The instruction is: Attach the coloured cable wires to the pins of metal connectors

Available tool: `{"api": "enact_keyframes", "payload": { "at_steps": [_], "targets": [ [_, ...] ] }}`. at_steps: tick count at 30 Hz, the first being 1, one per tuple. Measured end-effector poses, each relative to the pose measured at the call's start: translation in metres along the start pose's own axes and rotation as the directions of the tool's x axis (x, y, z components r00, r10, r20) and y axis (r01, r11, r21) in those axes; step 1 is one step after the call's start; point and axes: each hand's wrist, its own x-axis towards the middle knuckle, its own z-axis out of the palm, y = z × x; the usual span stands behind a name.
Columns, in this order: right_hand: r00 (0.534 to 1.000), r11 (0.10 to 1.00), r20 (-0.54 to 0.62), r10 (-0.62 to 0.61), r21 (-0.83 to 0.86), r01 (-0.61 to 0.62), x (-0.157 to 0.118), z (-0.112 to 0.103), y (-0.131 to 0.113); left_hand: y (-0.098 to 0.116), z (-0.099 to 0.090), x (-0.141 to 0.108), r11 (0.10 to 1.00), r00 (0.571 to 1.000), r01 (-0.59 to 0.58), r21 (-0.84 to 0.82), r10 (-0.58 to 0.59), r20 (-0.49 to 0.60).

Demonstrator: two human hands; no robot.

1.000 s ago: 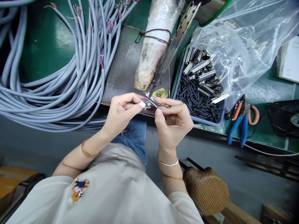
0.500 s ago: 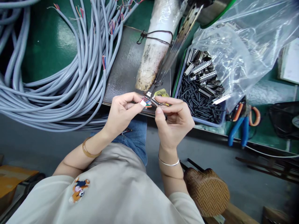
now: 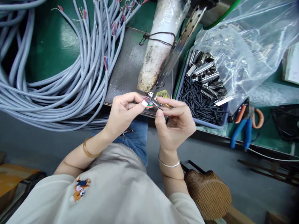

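Observation:
My left hand point(image 3: 122, 112) pinches the stripped end of a cable, where several thin coloured wires point(image 3: 148, 103) fan out past the fingertips. My right hand point(image 3: 175, 123) holds a small metal connector point(image 3: 156, 102) against those wires, thumb and forefinger closed on it. Both hands meet at the front edge of a dark metal plate point(image 3: 127, 67). The tip of a long soldering tool point(image 3: 174, 54) ends just behind the connector.
A big coil of grey cables point(image 3: 58, 74) fills the left of the green bench. A blue tray point(image 3: 202, 90) of black sleeves and metal connectors stands right, under a clear plastic bag point(image 3: 243, 46). Blue and orange pliers point(image 3: 245, 124) lie further right. A woven stool point(image 3: 209, 194) stands below.
Both hands stay joined at the connector and wires; the view has shifted slightly, so everything sits a little lower and to the right.

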Motion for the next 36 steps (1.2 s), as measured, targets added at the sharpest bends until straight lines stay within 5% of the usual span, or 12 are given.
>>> {"api": "enact_keyframes", "payload": {
  "at_steps": [8,15,21,36],
  "targets": [
    [0.997,0.996,0.006,-0.072,-0.046,0.073,-0.006,0.000,0.007,-0.003,-0.002,-0.003,0.998,0.999,0.051,-0.035,-0.051,0.006],
    [0.991,0.990,0.005,0.137,-0.020,-0.137,-0.005,-0.002,-0.001,-0.002,-0.004,-0.005,0.997,0.998,0.056,-0.056,-0.055,0.033],
    [1.000,0.997,0.005,-0.027,-0.076,0.027,-0.006,-0.001,0.001,-0.005,-0.005,-0.006,0.998,1.000,0.012,-0.062,-0.012,0.011],
    [0.996,0.988,0.006,-0.091,-0.124,0.091,0.006,0.002,0.004,0.001,-0.001,0.002,0.999,0.999,-0.037,0.017,0.037,-0.017]
  ]
}}
